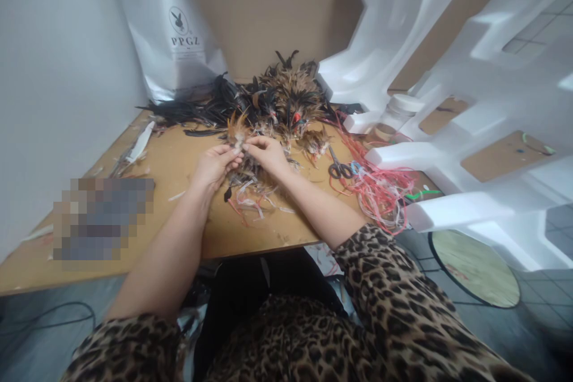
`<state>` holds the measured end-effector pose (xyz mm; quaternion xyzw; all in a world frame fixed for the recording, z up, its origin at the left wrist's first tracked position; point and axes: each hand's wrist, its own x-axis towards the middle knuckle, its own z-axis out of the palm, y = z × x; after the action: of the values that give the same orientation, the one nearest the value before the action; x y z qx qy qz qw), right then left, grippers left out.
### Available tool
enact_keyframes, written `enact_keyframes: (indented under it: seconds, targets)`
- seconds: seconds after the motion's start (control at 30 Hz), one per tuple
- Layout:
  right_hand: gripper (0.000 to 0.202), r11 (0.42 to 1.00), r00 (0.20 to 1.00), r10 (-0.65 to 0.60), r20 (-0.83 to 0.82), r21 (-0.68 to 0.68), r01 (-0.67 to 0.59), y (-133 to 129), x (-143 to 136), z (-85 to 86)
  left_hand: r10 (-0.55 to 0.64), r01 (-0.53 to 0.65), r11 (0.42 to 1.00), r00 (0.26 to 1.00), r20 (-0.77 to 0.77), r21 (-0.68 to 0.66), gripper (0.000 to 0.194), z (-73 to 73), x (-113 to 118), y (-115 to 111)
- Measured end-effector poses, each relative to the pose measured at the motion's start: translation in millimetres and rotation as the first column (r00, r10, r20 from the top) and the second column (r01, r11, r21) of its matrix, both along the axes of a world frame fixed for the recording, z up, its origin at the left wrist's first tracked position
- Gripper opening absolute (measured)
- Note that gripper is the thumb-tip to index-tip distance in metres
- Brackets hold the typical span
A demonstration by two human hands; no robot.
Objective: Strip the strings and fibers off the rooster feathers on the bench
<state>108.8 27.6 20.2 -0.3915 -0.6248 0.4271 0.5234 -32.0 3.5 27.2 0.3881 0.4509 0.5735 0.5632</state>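
Between my two hands, just above the table, is a small bunch of brown feathers point(238, 126) with pale fluffy bases. My left hand point(218, 162) pinches it at its lower end, fingers curled in. From the other side, the fingertips of my right hand point(265, 152) close on the same pale base. Beneath and behind my hands lie loose feathers and fluff point(248, 173), with pink and white string scraps point(250, 200) nearer to me. A small brown feather bundle point(314, 142) rests right of my right hand. Dark-handled scissors point(339, 168) lie farther right.
A big heap of black and brown feathers point(286, 92) spans the table's back. Tangled pink string point(382, 191) covers the right edge, beside white foam packaging point(441, 209) and a lidded jar point(400, 108). A white bag point(179, 54) stands behind. A blurred-out object point(105, 218) lies left.
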Motion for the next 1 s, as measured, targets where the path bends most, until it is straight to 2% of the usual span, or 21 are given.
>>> enact_keyframes:
  seconds: [0.13, 0.27, 0.5, 0.7, 0.83, 0.93, 1.0]
  targets:
    - [0.024, 0.975, 0.982, 0.011, -0.189, -0.217, -0.052, -0.8, 0.0, 5.3, -0.037, 0.037, 0.999, 0.999, 0.017, 0.001, 0.007, -0.8, -0.3, -0.9]
    - [0.022, 0.958, 0.966, 0.018, -0.256, -0.273, -0.090, -5.7, 0.2, 12.1, -0.083, 0.086, 0.996, 0.994, 0.069, -0.039, 0.005, -1.1, -1.3, -0.6]
    - [0.021, 0.977, 0.972, 0.073, -0.221, -0.180, -0.115, -6.8, 0.2, 11.7, -0.127, 0.143, 0.985, 0.980, 0.156, -0.098, 0.006, -1.7, -3.5, 1.5]
    - [0.022, 0.988, 0.979, 0.099, -0.178, -0.099, -0.118, -0.5, -1.2, -0.4, -0.164, 0.173, 0.981, 0.981, 0.100, -0.087, 0.003, -3.3, -4.0, 0.1]
    - [0.022, 0.991, 0.985, 0.101, -0.137, -0.076, -0.112, 0.7, -0.8, -0.8, -0.168, 0.169, 0.983, 0.985, 0.031, -0.069, 0.003, -1.4, -3.3, -1.7]
    - [0.022, 0.997, 0.997, 0.069, -0.020, -0.042, -0.070, 0.5, 5.4, 4.7, -0.116, 0.117, 0.992, 0.993, 0.027, -0.046, 0.004, 1.1, -5.0, -1.1]
    - [0.020, 0.997, 0.984, 0.075, 0.161, 0.020, -0.079, -0.8, 11.8, 9.8, -0.043, 0.045, 0.999, 0.998, 0.042, -0.031, 0.005, 2.7, -7.2, 0.0]
